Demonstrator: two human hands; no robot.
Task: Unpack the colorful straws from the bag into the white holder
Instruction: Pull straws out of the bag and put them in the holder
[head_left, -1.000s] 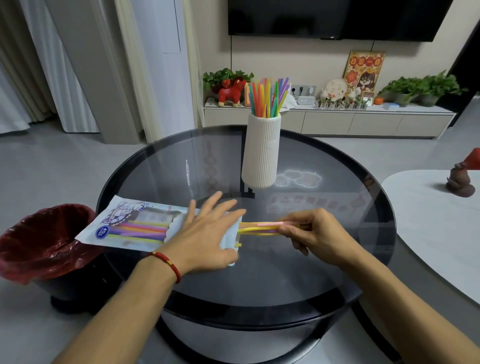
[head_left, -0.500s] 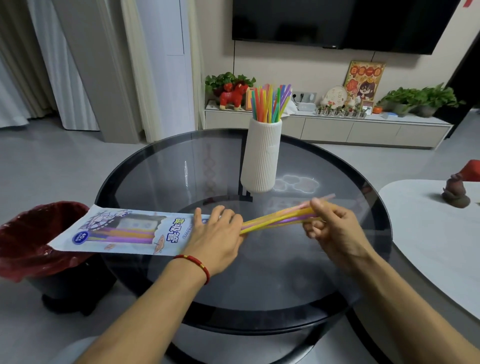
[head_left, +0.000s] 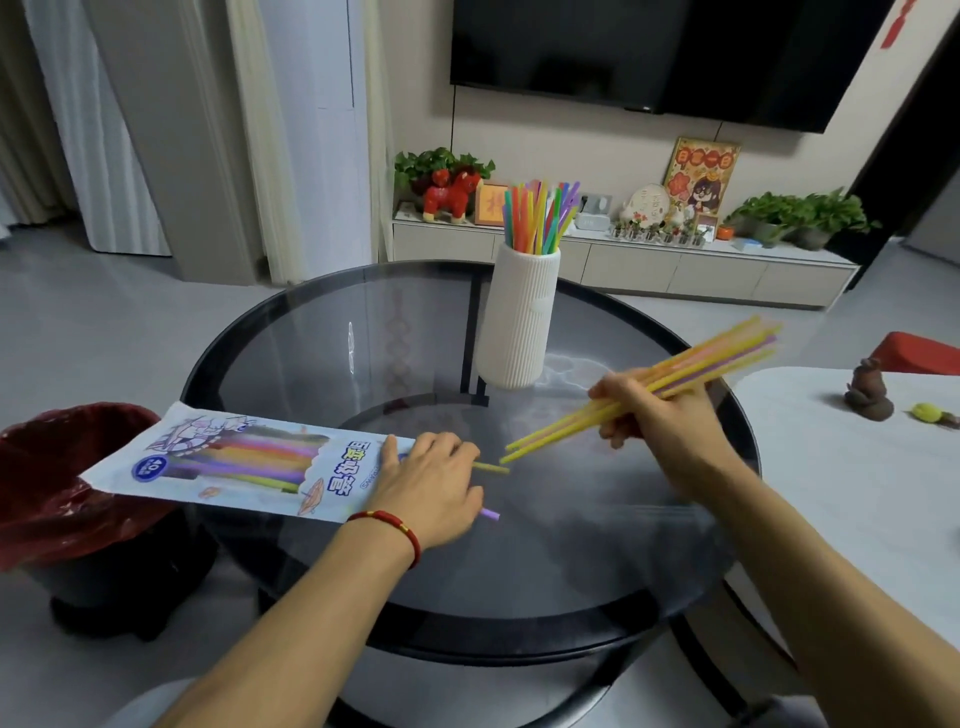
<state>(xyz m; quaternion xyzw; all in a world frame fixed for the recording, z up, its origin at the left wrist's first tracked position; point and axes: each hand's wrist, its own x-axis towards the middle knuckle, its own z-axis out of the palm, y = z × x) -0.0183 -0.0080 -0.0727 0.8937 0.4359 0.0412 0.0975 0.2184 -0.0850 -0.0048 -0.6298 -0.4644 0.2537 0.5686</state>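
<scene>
On the round dark glass table stands the ribbed white holder with straws; the printed plastic straw bag lies under the flat, relaxed-fingered left hand; the raised right hand grips a tilted bunch of yellow, pink and purple straws

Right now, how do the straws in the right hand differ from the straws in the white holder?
The straws in the right hand lie slanted in a loose bundle gripped by the right hand; the straws in the white holder stand nearly upright, untouched. The held bundle looks mostly yellow, pink and purple; the holder also shows red, green and blue. Both are long and thin.
</scene>
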